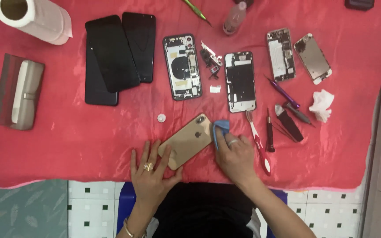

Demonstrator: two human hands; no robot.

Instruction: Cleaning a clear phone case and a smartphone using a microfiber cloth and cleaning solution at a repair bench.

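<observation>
Gold phone (pixel 186 141) under flat, open left hand (pixel 151 174), right hand (pixel 234 156) seemingly pinching blue cloth (pixel 220 130)

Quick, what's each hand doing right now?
Left hand: open, fingers spread, pressing on the gold phone.
Right hand: closed on a blue cloth at the phone's edge.

Phone (pixel 186 141) between both hands, opened phones (pixel 240 81) behind.
</observation>
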